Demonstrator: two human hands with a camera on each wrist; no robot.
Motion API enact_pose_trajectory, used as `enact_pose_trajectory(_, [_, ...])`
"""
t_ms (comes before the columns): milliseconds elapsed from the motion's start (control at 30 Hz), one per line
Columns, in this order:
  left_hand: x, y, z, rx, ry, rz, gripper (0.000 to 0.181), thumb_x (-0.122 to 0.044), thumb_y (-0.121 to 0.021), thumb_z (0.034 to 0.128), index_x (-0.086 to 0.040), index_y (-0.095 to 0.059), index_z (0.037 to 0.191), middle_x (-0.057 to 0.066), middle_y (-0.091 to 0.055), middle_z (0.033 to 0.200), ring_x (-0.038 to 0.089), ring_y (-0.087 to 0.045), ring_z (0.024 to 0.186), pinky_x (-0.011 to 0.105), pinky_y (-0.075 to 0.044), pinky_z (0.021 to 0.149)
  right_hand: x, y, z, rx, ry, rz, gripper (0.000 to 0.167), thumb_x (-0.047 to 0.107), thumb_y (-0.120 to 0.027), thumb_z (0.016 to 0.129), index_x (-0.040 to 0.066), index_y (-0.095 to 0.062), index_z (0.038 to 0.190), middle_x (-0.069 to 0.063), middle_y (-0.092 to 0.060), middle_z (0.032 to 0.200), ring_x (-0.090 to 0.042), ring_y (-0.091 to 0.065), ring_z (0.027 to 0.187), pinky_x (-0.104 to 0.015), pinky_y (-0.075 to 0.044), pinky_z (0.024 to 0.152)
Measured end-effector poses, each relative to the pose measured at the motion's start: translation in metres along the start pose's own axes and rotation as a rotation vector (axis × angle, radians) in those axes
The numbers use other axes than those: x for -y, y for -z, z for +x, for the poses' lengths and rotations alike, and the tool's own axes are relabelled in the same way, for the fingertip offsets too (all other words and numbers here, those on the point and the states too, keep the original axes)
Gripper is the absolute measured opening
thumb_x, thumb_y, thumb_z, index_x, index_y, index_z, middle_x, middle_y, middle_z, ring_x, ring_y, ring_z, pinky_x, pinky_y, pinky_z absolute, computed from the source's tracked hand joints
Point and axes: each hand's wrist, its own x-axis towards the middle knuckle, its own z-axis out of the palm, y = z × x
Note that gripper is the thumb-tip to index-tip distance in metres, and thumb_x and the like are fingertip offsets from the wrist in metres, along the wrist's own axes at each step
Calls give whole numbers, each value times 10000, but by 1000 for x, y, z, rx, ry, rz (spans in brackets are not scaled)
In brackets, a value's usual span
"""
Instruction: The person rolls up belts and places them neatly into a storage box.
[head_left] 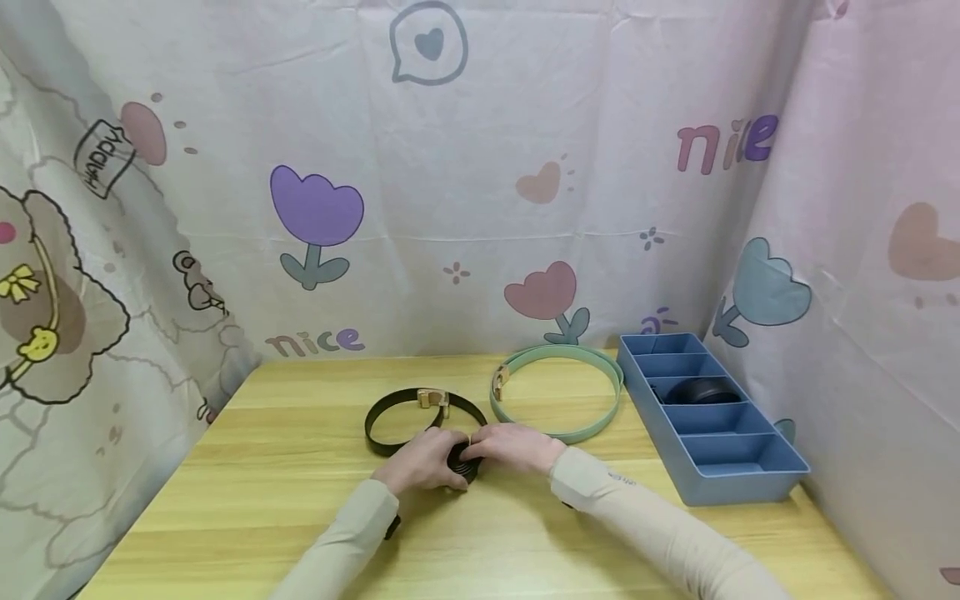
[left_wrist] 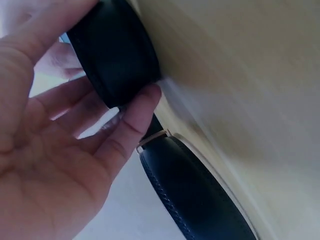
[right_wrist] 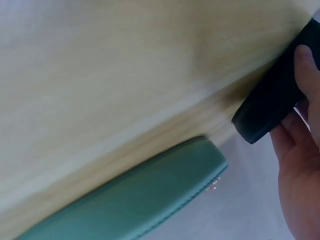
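Both hands meet at the black belt, whose rolled part (head_left: pixel 463 467) stands on the table between them. In the left wrist view my left hand (left_wrist: pixel 65 145) holds the roll (left_wrist: pixel 117 55) between thumb and fingers. From the other side my right hand (right_wrist: pixel 300 145) grips the black belt (right_wrist: pixel 272 95), its thumb on the outer face. The looser loop (head_left: pixel 381 417) of black belt, with a gold buckle (head_left: pixel 432 399), curves behind the hands. My left hand (head_left: pixel 426 462) and right hand (head_left: pixel 513 446) nearly touch in the head view.
A green belt (head_left: pixel 592 432) lies in a wide loop behind my right hand, its gold buckle at the left. On the right stands a blue divided box (head_left: pixel 742 490) with a coiled black belt (head_left: pixel 703 390) in one compartment. A printed curtain (head_left: pixel 450 208) hangs behind the wooden table (head_left: pixel 262 483).
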Motion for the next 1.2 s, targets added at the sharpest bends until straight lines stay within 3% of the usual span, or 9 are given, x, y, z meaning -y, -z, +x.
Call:
enact_pose_trajectory(267, [-10,-1,1,-50,112,26,439,-477,-853,687,-142,-581,764,-44,-523,661,107,-454,593,268,-386,558,2,-2,1,-56,12,-75,313,144,-605,927,270,-683,1203,110,-674,1037,-23,-602,932,-164,-481,831])
enact_pose_trajectory(333, [-11,-3,2,-52,110,43,401,-449,-851,699,-157,-580,740,-52,-518,648,103,-449,586,264,-381,555,1,-3,-1,-59,22,-58,317,153,-602,934,267,-672,1221,106,-674,1054,-26,-591,944,-159,-472,840])
enact_pose_trajectory(633, [0,4,6,73,-52,-72,334,-278,-856,734,-223,-637,980,-87,-632,897,96,-560,790,258,-441,723,-8,-5,-4,-137,67,8,318,330,-684,883,253,-692,1192,106,-693,1063,-62,-565,912,-159,-457,810])
enact_pose_trajectory(733, [8,11,6,112,-53,-162,369,-314,-829,774,-186,-657,1074,-48,-663,995,130,-590,870,272,-464,765,-6,-5,-1,-130,60,-5,305,348,-684,879,262,-703,1171,114,-699,1038,-55,-575,897,-160,-463,786])
enact_pose_trajectory(800, [14,17,5,89,-10,-241,377,-321,-782,829,-121,-675,1130,1,-684,1052,161,-609,910,310,-488,793,-4,-5,0,-114,38,-13,312,360,-681,877,269,-706,1175,120,-702,1033,-53,-582,905,-167,-470,788])
enact_pose_trajectory(867, [19,24,4,-5,57,-261,331,-293,-728,883,-83,-693,1137,30,-701,1055,170,-630,902,346,-510,794,-2,-4,2,-87,8,-22,318,370,-673,883,277,-703,1185,123,-700,1040,-49,-591,927,-170,-475,806])
enact_pose_trajectory(1000, [23,28,7,-183,190,-99,291,-186,-690,915,-46,-678,1169,105,-706,1092,242,-672,937,429,-535,829,1,-2,4,-48,-39,-28,333,377,-663,887,268,-700,1199,107,-700,1052,-55,-610,976,-180,-482,858])
enact_pose_trajectory(1067, [24,24,9,-196,229,23,293,-138,-724,879,-36,-672,1149,127,-706,1073,268,-676,940,443,-537,823,2,-2,5,-52,-42,-25,335,377,-661,885,258,-702,1196,96,-703,1053,-62,-622,993,-186,-485,879])
enact_pose_trajectory(1200, [30,18,5,-180,209,178,149,-16,-726,811,-58,-710,953,86,-723,925,242,-677,837,419,-547,736,2,-3,6,-76,-29,-9,340,379,-659,884,238,-706,1190,84,-708,1068,-74,-628,1018,-200,-484,907])
